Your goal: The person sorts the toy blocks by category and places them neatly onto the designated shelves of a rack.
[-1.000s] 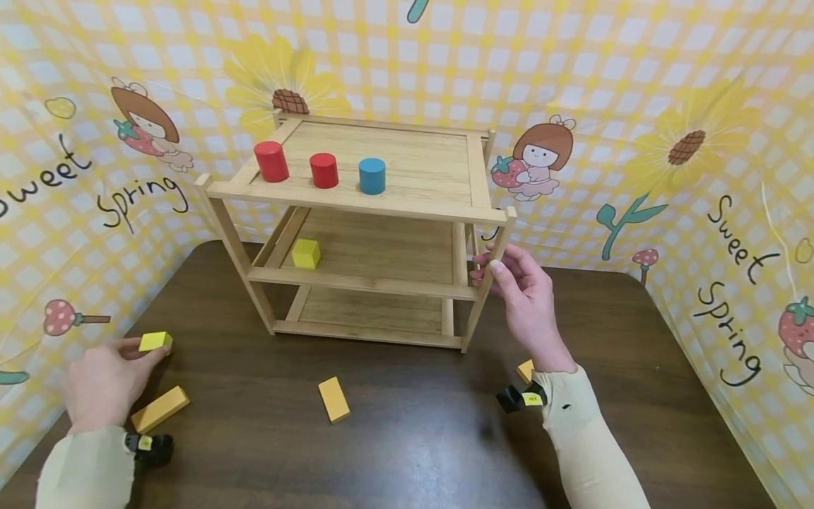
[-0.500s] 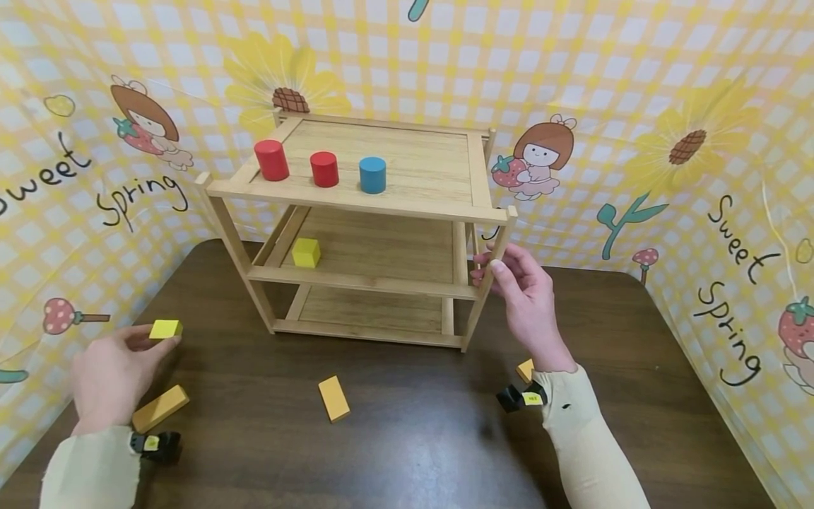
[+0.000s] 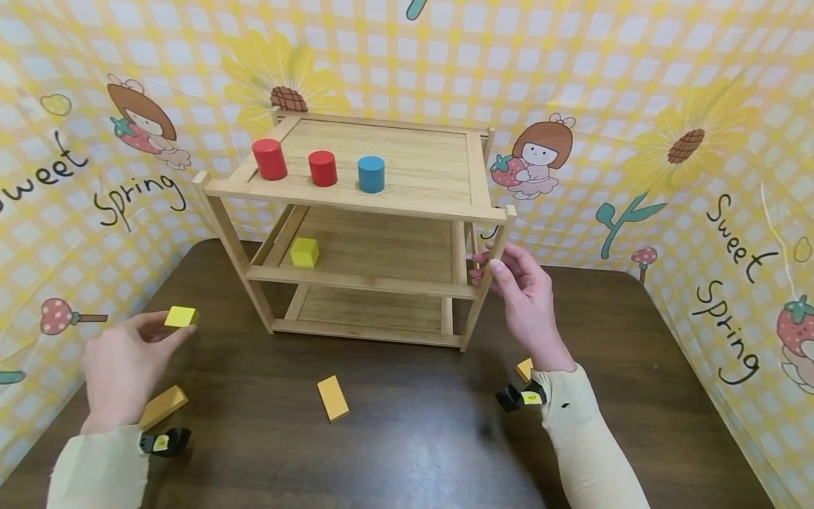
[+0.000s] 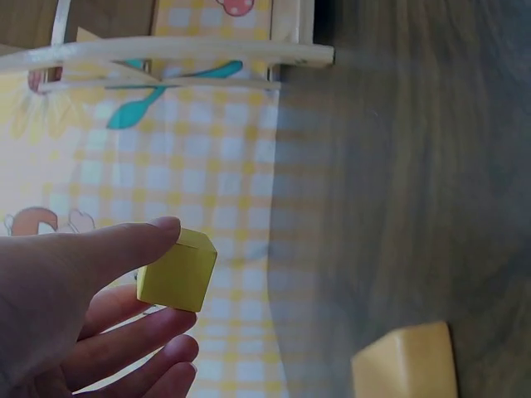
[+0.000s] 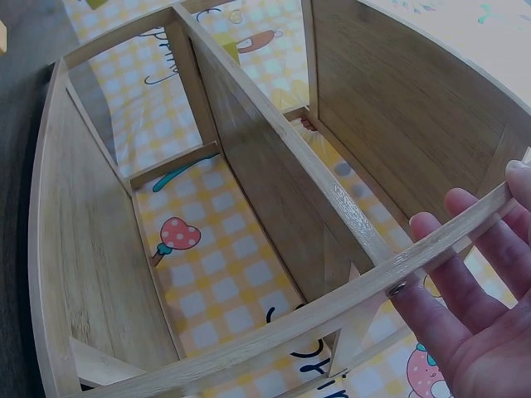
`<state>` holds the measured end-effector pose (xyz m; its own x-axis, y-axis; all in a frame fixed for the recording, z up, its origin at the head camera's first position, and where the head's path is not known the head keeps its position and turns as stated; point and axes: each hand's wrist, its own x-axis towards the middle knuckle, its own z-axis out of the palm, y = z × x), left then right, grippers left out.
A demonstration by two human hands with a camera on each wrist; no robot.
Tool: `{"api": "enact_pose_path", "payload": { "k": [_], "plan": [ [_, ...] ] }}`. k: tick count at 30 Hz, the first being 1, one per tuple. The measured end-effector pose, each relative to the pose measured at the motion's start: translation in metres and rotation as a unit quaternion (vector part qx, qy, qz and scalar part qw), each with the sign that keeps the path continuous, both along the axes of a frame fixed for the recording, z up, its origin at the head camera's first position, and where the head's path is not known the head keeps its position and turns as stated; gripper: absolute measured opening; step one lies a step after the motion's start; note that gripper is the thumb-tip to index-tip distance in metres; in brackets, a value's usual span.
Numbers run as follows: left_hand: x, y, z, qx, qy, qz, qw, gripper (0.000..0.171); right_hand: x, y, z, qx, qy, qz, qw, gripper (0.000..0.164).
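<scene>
My left hand (image 3: 124, 367) pinches a yellow cube (image 3: 181, 317) between thumb and fingers, above the table left of a wooden three-tier shelf (image 3: 356, 203). The left wrist view shows the thumb on one side of this cube (image 4: 176, 278), fingers on the other. At the shelf's right front post, my right hand (image 3: 529, 300) grips the wood, thumb in front and fingers behind. On the top tier stand two red cylinders, one larger (image 3: 270, 160) and one smaller (image 3: 323, 169), and a blue cylinder (image 3: 372, 174). Another yellow cube (image 3: 305, 252) sits at the middle tier's left.
An orange block (image 3: 164, 408) lies partly behind the left wrist. A second orange block (image 3: 333, 399) lies on the dark table (image 3: 407, 438) in front of the shelf. Near the right wrist is a third one (image 3: 524, 369), partly covered. Patterned yellow cloth (image 3: 407, 63) surrounds the table.
My left hand has moved right and away from me, carrying the yellow cube toward the shelf. My right hand stays on the post, and the shelf has not moved.
</scene>
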<state>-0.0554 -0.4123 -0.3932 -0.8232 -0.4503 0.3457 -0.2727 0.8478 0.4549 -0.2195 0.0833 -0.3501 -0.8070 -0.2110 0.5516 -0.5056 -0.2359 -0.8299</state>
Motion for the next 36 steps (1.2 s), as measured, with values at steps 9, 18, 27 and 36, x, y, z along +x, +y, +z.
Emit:
{"api": "enact_pose_path", "payload": {
  "k": [9,18,27,36],
  "plan": [
    [-0.002,0.015,0.010,0.008,0.019,-0.015,0.9997,0.053,0.001,0.000,0.002,0.004,-0.003,-0.003,1.000,0.028],
    [-0.002,0.026,0.014,-0.011,0.059,-0.037,0.9975,0.048,0.000,-0.001,0.000,0.001,0.003,-0.003,1.000,0.026],
    [-0.002,0.040,0.021,-0.019,0.081,-0.045,0.9955,0.046,0.001,0.000,0.000,0.000,0.000,-0.003,1.000,0.023],
    [0.000,0.053,0.027,-0.009,0.086,-0.047,0.9951,0.046,0.002,0.000,0.000,0.006,-0.002,-0.006,1.000,0.025]
  ]
}}
